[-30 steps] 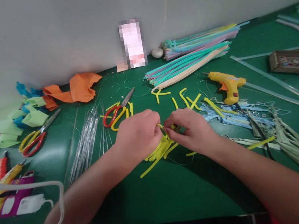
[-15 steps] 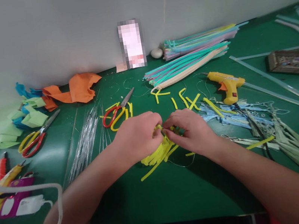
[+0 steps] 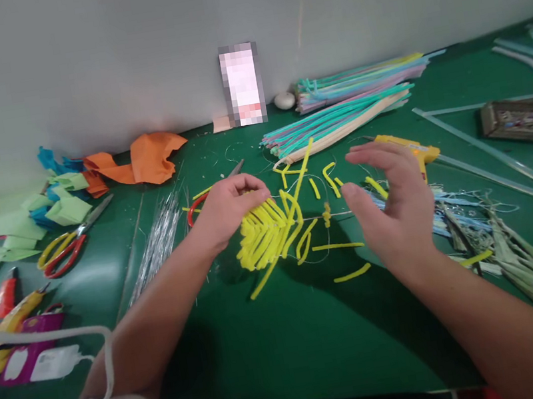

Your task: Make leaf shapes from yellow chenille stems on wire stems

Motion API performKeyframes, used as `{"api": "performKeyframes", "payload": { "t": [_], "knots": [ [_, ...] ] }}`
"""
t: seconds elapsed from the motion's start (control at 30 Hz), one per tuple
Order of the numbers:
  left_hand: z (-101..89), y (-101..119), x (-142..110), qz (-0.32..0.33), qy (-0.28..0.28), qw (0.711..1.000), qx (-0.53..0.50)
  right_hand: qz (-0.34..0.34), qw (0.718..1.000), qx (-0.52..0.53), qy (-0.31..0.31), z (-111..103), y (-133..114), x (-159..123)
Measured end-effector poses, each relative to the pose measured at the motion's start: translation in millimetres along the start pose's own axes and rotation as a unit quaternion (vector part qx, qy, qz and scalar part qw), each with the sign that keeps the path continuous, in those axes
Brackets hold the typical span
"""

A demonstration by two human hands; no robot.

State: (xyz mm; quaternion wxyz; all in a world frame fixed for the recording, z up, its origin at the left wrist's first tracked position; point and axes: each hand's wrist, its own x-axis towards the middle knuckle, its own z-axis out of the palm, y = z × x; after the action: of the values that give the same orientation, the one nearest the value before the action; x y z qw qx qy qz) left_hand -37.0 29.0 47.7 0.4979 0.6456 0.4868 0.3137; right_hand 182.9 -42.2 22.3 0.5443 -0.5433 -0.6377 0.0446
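Observation:
My left hand [image 3: 230, 210] pinches the upper edge of a leaf shape of yellow pipe cleaners [image 3: 261, 237], its pieces bent into stacked V's. From its right end a thin wire [image 3: 338, 214] runs out toward my right hand, with a small yellow-brown knot [image 3: 327, 215] on it. My right hand [image 3: 396, 206] is raised to the right, thumb and fingers apart, holding nothing visible. Loose yellow pipe cleaner pieces [image 3: 339, 246] lie between the hands. Red-handled scissors [image 3: 195, 209] are partly hidden behind my left hand.
Silver wires [image 3: 159, 247] and a second pair of scissors [image 3: 72, 247] lie left. Pipe cleaner bundles [image 3: 349, 119] and a phone [image 3: 242, 85] are at the back. A yellow glue gun [image 3: 428, 150], partly covered by my right hand, lies near glue sticks [image 3: 487, 154] and tassels [image 3: 524, 260].
My hands, formerly close together over the yellow leaf, have parted. The right has moved right and opened; the left has shifted left, uncovering the leaf and its wire.

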Motion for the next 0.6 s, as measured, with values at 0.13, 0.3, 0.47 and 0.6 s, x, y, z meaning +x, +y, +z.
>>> {"api": "performKeyframes", "payload": {
  "t": [0.13,0.3,0.47,0.6],
  "knots": [
    [4.1,-3,2,-0.033,0.0,0.989,-0.141,0.035,0.997,0.007,-0.073,6,7,-1],
    [10.8,-3,-1,-0.024,0.01,0.989,-0.144,-0.03,0.985,-0.044,-0.163,17,6,-6],
    [17.7,-2,-3,-0.01,0.008,0.993,-0.114,-0.071,0.976,-0.085,-0.186,22,4,-11],
    [14.7,-6,-1,0.016,-0.029,0.998,-0.06,-0.072,0.976,-0.073,-0.193,24,5,-13]
  ]
}}
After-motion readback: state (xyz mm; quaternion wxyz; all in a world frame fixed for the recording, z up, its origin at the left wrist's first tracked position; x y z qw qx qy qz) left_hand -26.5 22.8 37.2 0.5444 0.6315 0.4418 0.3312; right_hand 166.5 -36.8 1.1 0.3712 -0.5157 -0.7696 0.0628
